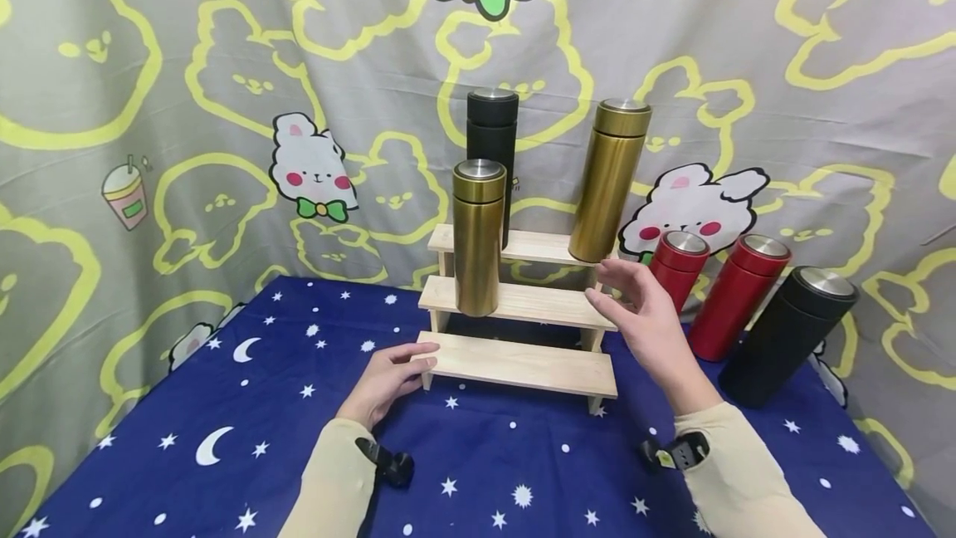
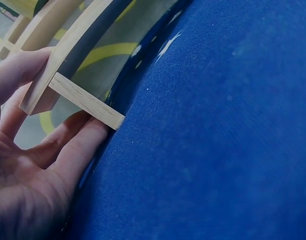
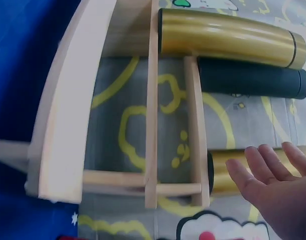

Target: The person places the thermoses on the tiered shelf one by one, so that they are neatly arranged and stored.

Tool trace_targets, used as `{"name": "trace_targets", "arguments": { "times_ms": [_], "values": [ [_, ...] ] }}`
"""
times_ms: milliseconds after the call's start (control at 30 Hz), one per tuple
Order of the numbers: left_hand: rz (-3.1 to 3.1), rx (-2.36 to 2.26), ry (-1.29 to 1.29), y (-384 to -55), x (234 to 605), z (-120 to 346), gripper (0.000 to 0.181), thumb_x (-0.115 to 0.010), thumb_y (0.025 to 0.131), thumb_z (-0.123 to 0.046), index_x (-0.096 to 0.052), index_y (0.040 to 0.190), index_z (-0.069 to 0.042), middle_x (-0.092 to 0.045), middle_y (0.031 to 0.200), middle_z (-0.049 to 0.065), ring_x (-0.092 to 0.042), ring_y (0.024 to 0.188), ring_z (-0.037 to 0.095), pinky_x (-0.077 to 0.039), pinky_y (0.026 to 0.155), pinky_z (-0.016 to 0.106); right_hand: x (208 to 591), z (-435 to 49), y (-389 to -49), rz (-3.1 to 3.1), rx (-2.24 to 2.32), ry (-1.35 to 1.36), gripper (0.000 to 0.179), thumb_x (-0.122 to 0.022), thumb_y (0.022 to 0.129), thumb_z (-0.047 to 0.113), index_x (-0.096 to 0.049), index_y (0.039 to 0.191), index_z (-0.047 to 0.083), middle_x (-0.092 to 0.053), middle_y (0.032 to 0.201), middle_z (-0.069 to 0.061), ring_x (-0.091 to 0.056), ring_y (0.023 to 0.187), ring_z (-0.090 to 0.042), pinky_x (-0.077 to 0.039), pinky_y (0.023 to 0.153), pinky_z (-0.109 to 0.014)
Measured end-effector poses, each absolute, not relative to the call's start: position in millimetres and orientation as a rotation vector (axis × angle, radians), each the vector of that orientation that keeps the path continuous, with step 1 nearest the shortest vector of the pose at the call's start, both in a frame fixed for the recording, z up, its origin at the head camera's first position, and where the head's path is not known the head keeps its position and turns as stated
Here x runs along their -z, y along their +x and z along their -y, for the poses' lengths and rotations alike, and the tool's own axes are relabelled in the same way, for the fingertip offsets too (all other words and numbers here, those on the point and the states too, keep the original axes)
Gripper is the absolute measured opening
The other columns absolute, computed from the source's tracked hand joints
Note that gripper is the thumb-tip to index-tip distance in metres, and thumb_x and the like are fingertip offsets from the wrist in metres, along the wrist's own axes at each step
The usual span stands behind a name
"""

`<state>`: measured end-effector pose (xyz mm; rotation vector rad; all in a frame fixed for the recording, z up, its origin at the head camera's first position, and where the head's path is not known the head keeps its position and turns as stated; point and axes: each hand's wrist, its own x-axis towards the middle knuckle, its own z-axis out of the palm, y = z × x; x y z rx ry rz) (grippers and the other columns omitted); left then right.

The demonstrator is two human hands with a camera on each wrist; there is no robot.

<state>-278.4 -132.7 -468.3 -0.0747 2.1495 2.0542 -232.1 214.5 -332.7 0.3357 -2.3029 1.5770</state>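
A three-tier wooden stand (image 1: 523,364) stands on the table. My left hand (image 1: 388,380) grips the left end of its lowest shelf; in the left wrist view the thumb lies on the board and the fingers reach by the leg (image 2: 87,100). One gold thermos (image 1: 478,247) stands upright at the left of the middle shelf. On the top shelf are a black thermos (image 1: 493,119) at left, partly hidden behind it, and another gold thermos (image 1: 608,181) at right. My right hand (image 1: 638,314) holds nothing, fingers extended, near the stand's right side and that second gold thermos.
To the right of the stand, two red thermoses (image 1: 739,297) and a black thermos (image 1: 787,339) stand on the dark blue cloth (image 1: 284,447) with stars and moons. A grey curtain (image 1: 224,106) with yellow cartoon outlines hangs close behind the stand.
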Motion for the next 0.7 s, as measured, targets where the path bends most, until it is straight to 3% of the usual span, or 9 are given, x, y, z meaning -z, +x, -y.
{"name": "trace_targets", "arguments": {
  "times_ms": [133, 367, 700],
  "values": [
    [-2.153, -2.045, -0.072, -278, 468, 134, 0.034, -0.079, 0.085, -0.019, -0.073, 0.117, -0.008, -0.052, 0.138, 0.018, -0.059, 0.114, 0.029, -0.051, 0.092, 0.044, 339, -227, -226, 2.351, -1.505, 0.299, 0.052, -0.064, 0.097, 0.029, -0.045, 0.140, 0.006, -0.054, 0.136, -0.012, -0.050, 0.126, -0.025, -0.041, 0.102, -0.035],
    [-2.149, -2.050, -0.075, -278, 466, 134, 0.034, -0.080, 0.084, -0.020, -0.074, 0.115, -0.009, -0.052, 0.138, 0.017, -0.059, 0.114, 0.029, -0.051, 0.092, 0.044, 351, -247, -222, 2.344, -1.469, 0.226, 0.051, -0.062, 0.098, 0.030, -0.046, 0.139, 0.003, -0.056, 0.134, -0.014, -0.053, 0.122, -0.025, -0.042, 0.091, -0.012],
    [-2.138, -2.057, -0.083, -280, 469, 134, 0.033, -0.079, 0.084, -0.019, -0.074, 0.116, -0.009, -0.052, 0.138, 0.015, -0.059, 0.114, 0.027, -0.051, 0.092, 0.043, 360, -267, -215, 2.366, -1.455, 0.135, 0.053, -0.064, 0.097, 0.028, -0.044, 0.141, 0.004, -0.054, 0.135, -0.014, -0.053, 0.121, -0.023, -0.044, 0.089, -0.014]
  ]
}}
